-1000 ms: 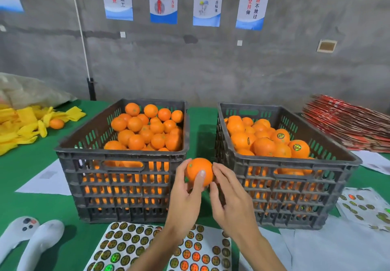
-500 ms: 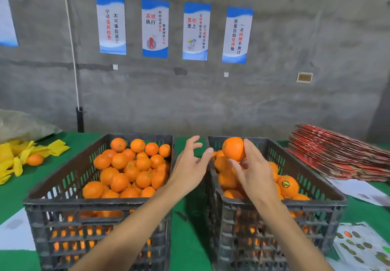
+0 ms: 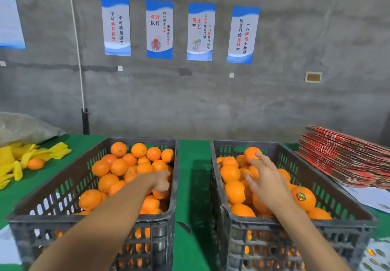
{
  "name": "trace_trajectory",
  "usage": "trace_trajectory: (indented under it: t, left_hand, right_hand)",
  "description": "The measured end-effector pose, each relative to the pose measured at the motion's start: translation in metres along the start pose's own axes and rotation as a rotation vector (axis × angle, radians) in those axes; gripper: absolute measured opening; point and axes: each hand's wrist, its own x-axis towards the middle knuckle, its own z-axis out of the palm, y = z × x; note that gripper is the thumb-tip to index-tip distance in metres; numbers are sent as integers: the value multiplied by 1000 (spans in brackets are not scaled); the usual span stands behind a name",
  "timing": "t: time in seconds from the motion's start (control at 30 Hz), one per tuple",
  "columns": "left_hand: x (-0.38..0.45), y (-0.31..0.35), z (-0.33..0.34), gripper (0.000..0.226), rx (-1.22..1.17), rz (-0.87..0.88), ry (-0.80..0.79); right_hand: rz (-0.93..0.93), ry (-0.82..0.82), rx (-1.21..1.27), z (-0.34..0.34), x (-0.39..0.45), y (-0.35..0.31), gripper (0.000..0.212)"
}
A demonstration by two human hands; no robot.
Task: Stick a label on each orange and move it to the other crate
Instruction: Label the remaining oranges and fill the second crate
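Note:
Two dark plastic crates stand side by side on the green table. The left crate (image 3: pixel 31 218) is heaped with plain oranges. My left hand (image 3: pixel 161 181) reaches into its near right corner, fingers curled down over an orange (image 3: pixel 159 194). The right crate (image 3: pixel 242 221) holds oranges too, one with a shiny round label (image 3: pixel 304 197). Above that pile hovers my right hand (image 3: pixel 266 180), fingers spread and holding nothing. An orange (image 3: pixel 252 152) lies on top of the pile just past its fingertips.
A stack of flat red cartons (image 3: pixel 348 156) lies right of the crates, white paper (image 3: pixel 369 197) below it. A sticker sheet (image 3: pixel 375 256) shows at the bottom right corner. Yellow foam nets (image 3: pixel 12 161) and a loose orange (image 3: pixel 35 163) lie at the left. A concrete wall stands behind.
My right hand carried the orange over the right crate and let it go on the pile. My left hand moved from mid-air down into the left crate onto another orange.

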Motion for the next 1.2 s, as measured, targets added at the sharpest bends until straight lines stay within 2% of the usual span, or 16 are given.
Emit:
trace_trajectory:
  t: [0.03, 0.1, 0.2, 0.27, 0.3, 0.37, 0.43, 0.53, 0.6, 0.7, 0.8, 0.9, 1.0, 1.2]
  left_hand:
    - [3, 0, 2, 74, 51, -27, -59]
    - [4, 2, 4, 81, 199, -43, -55]
    - [-3, 7, 2, 65, 301, -48, 80]
    - [-17, 12, -5, 48, 335, -58, 216]
    - [-25, 14, -11, 48, 330, -51, 309]
    - [-45, 19, -21, 63, 254, -2, 533]
    - [-69, 24, -25, 73, 83, 106, 753]
    - [-114, 40, -7, 75, -348, 341, 885]
    - [-146, 52, 17, 71, -594, 473, 883]
    - [-183, 63, 56, 67, -758, 624, 847]
    - [-203, 67, 94, 67, -844, 635, 805]
    - [-208, 69, 140, 68, -876, 574, 723]
    - [-200, 58, 187, 68, -841, 483, 598]
    - [-177, 22, 270, 75, -722, 209, 357]
  right_hand:
    - [-9, -9, 7, 1, 1, 1, 51]
    - [-31, -19, 22, 3, 3, -1, 50]
    - [-63, -4, 60, 1, -1, -4, 46]
    - [-103, 30, 94, -4, -5, -4, 41]
    - [-126, 59, 122, -7, -7, -5, 36]
    - [-173, 157, 191, -15, -11, -11, 28]
    - [-238, 286, 275, -21, -21, -23, 24]
    - [-376, 379, 451, -20, -47, -60, 24]
    - [-420, 396, 517, -13, -70, -87, 27]
    - [-375, 464, 543, 4, -104, -111, 31]
    - [-320, 538, 618, 22, -137, -119, 31]
    - [-255, 528, 686, 44, -171, -119, 33]
    - [-212, 372, 686, 72, -205, -102, 32]
    - [-210, -147, 426, 111, -250, -44, 25]
